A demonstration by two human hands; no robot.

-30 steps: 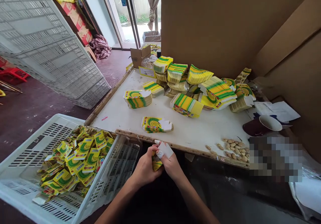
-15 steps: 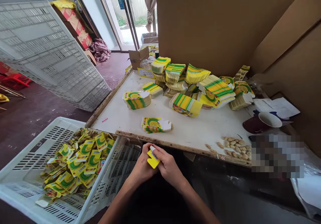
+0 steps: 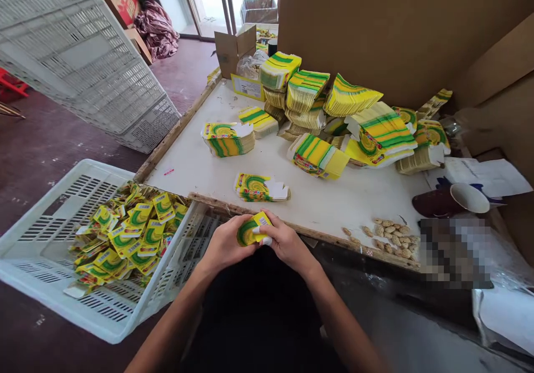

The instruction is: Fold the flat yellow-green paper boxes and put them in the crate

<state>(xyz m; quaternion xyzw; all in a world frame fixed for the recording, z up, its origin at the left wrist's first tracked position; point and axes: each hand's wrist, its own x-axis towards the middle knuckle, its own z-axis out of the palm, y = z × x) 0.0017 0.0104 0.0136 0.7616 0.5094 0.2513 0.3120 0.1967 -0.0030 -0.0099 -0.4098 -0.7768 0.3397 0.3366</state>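
A small yellow-green carton is held between both hands just in front of the table's wooden edge. My left hand grips its left side, fingers closed round it. On its right end, my right hand pinches near a white flap. Just beyond the hands lies a short stack of flat cartons on the white table. Farther back are a thicker stack and another bundle, with several more bundles piled behind.
At the left, a white crate holds many yellow cartons; tall stacked crates lean behind it. Peanuts and a dark mug are at the right. A cardboard wall stands at the back.
The view has shifted downward and a little left. Both hands have turned the carton, so its green swirl face now shows, and the hands sit slightly farther apart.
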